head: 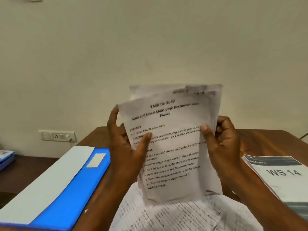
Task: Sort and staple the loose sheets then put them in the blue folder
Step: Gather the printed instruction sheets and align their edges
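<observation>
The brown table [260, 140] carries a blue folder [70, 189] lying left of the raised sheets [173, 144], a booklet [281, 179] right of them, and handwritten papers [175, 215] just below them. The sheets are held upright above the table, long axis near vertical and leaning slightly right, printed side facing the person with the heading at the top. The left hand [126, 147] has its grip closed on their left edge, thumb across the front page; the right hand [223, 142] pinches the right edge likewise. The pages look uneven, a back sheet poking out above, so stapling them like this would likely bind them crooked; a loosened thumb could also let crumpled pages slide down onto the handwritten papers and mix the order
</observation>
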A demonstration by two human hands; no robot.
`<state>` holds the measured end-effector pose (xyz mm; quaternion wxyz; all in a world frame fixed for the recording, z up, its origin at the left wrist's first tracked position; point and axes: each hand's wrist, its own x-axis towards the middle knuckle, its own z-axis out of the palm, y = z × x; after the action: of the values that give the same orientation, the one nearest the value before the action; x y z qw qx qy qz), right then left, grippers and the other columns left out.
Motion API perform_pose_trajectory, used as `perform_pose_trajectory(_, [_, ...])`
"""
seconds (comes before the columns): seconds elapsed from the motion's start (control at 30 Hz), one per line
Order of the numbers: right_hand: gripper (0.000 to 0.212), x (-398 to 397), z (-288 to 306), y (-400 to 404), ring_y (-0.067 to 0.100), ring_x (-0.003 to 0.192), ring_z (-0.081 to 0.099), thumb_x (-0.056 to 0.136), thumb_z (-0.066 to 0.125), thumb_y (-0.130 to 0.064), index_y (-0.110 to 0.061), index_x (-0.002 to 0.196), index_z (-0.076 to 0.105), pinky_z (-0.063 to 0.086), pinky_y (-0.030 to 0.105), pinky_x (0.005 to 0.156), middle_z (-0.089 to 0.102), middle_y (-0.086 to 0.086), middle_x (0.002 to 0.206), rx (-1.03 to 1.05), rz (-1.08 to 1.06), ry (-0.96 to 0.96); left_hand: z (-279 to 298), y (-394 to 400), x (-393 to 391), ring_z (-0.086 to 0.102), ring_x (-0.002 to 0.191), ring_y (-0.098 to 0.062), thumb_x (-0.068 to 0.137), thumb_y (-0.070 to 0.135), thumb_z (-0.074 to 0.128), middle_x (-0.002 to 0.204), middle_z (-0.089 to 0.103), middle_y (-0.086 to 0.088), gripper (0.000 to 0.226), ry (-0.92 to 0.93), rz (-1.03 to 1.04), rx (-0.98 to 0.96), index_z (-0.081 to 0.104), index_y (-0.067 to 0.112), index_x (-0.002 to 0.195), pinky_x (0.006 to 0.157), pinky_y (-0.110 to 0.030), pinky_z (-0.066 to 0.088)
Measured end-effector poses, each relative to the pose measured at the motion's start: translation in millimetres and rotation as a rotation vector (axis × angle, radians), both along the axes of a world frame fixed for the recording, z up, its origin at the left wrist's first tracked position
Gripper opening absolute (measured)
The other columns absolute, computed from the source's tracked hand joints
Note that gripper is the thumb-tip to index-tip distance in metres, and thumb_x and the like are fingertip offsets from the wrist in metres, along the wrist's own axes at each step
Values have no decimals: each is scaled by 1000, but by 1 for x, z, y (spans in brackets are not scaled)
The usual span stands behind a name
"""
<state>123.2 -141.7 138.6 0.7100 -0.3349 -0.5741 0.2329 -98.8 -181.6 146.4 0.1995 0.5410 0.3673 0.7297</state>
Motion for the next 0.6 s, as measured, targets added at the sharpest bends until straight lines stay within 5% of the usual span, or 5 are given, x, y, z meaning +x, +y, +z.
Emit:
perform_pose_trajectory(0.1, [21, 7, -36, 1, 26, 95, 77, 91, 73, -32, -27, 109, 62, 64, 49, 81, 78, 1, 102, -221, 59, -39, -33, 2, 2, 77, 99, -7, 80, 0, 84, 124, 72, 1, 108, -21, -151, -278, 18, 35, 159, 73, -27, 63])
perform_pose_trajectory(0.2, [24, 10, -59, 0, 16, 98, 77, 93, 75, -16, -29, 111, 66, 63, 50, 87, 80, -8, 105, -309, 44, -63, -71, 8, 5, 78, 100, -20, 79, 9, 86, 117, 78, -4, 71, -7, -198, -435, 51, 26, 139, 79, -41, 65])
perform_pose_trajectory(0.33, [19, 14, -44, -3, 13, 90, 78, 97, 70, -12, -27, 107, 63, 64, 27, 69, 79, -14, 99, -227, 31, -17, -72, 8, 11, 80, 90, -17, 85, 11, 82, 103, 81, -1, 26, -21, -124, -389, 70, 18, 106, 70, -29, 64])
perform_pose_trajectory(0.5, [14, 12, -72, -10, 12, 89, 78, 98, 69, -36, -34, 111, 63, 64, 33, 69, 79, -9, 102, -314, 11, -96, -81, 5, 14, 79, 83, -12, 85, 17, 83, 95, 82, 6, 15, 65, -110, -440, 72, 21, 95, 66, -26, 63])
perform_pose_trajectory(0.6, [14, 8, -96, -12, 12, 89, 77, 98, 69, -30, -30, 111, 64, 58, 20, 60, 78, -9, 98, -436, -2, -117, -96, 3, 19, 78, 93, -12, 91, 9, 76, 101, 81, 7, 17, 84, -185, -487, 71, 20, 104, 69, -23, 62])
